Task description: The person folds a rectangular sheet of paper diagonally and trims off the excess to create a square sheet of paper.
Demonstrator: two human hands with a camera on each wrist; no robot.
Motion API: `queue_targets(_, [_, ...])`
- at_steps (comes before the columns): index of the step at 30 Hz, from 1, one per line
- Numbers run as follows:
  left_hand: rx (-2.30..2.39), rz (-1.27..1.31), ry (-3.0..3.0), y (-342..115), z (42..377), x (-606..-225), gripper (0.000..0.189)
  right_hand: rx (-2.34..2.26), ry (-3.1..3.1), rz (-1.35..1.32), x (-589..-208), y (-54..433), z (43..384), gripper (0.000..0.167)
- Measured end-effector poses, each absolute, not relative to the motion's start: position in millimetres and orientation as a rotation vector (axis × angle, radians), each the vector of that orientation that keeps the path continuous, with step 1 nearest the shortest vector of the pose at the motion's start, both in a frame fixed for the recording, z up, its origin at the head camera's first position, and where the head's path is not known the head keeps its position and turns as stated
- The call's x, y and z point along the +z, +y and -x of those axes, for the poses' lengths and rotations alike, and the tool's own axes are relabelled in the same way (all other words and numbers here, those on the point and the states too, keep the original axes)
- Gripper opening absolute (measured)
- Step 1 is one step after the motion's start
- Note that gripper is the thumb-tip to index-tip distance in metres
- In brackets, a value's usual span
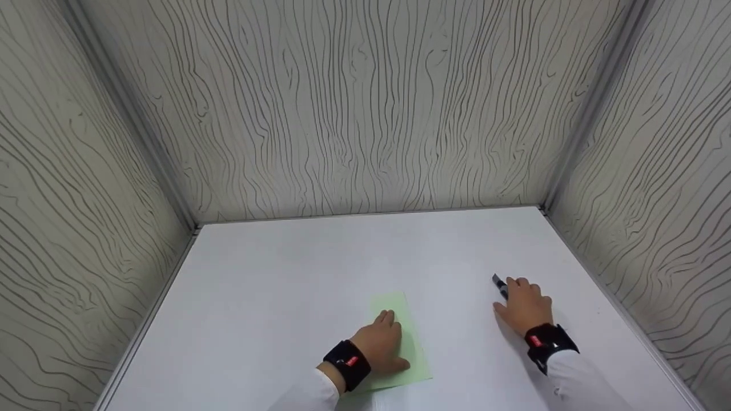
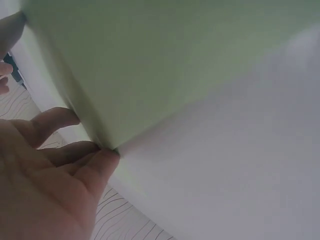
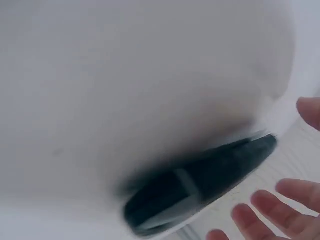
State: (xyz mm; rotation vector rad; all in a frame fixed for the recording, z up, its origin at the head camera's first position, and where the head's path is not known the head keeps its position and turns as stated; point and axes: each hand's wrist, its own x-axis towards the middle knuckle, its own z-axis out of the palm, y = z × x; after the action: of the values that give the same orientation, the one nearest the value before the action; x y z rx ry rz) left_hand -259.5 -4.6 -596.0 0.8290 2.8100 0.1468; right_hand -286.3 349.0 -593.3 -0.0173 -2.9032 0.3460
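Note:
A light green sheet of paper (image 1: 420,359) lies on the white table near its front edge, and its lower edge lifts slightly. My left hand (image 1: 380,345) rests on this sheet, thumb spread to the side. In the left wrist view its fingertips (image 2: 107,162) touch the green paper (image 2: 150,65). Over at the right, my right hand (image 1: 524,308) is above a dark utility knife (image 1: 501,285) with a silvery tip. The right wrist view shows the knife's dark handle (image 3: 200,180) lying on the table, with the spread fingers (image 3: 270,205) apart from it.
The white table (image 1: 274,274) is enclosed by wood-grain patterned panels (image 1: 354,114) at the back and both sides. Grey metal strips (image 1: 137,131) run up the corners. Black bands (image 1: 348,365) circle both wrists.

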Motion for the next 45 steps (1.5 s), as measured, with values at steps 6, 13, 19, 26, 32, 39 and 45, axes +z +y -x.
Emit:
queue_targets(6, [0.206, -0.839, 2.785, -10.7, 255.9, -594.5, 0.089, 0.325, -2.79, -0.167, -586.6, 304.5, 283.4, 0.07])
queue_targets(13, [0.241, -0.844, 2.78, -19.1, 255.2, -594.3, 0.095, 0.336, -2.788, -0.391, -580.6, 257.1, 273.6, 0.069])
queue_targets(19, [0.235, -0.88, 2.835, -26.1, 254.8, -598.7, 0.087, 0.448, -2.856, -0.627, -584.1, 224.7, 264.7, 0.062])
queue_targets(26, [0.169, -0.946, 2.872, -38.8, 254.4, -602.6, 0.084, 0.412, -2.88, -0.969, -592.9, 202.8, 254.7, 0.056])
queue_targets(32, [0.2, -0.942, 2.8, -52.2, 249.7, -595.9, 0.11, 0.227, -2.826, -1.219, -593.7, 188.9, 244.7, 0.058])
queue_targets(39, [0.237, -0.944, 2.757, -59.8, 249.2, -595.6, 0.127, -0.005, -2.743, -1.352, -594.5, 173.5, 233.4, 0.059])
queue_targets(45, [0.199, -0.917, 2.765, -59.6, 245.6, -591.8, 0.125, -0.038, -2.834, -1.288, -597.8, 170.1, 227.6, 0.062])
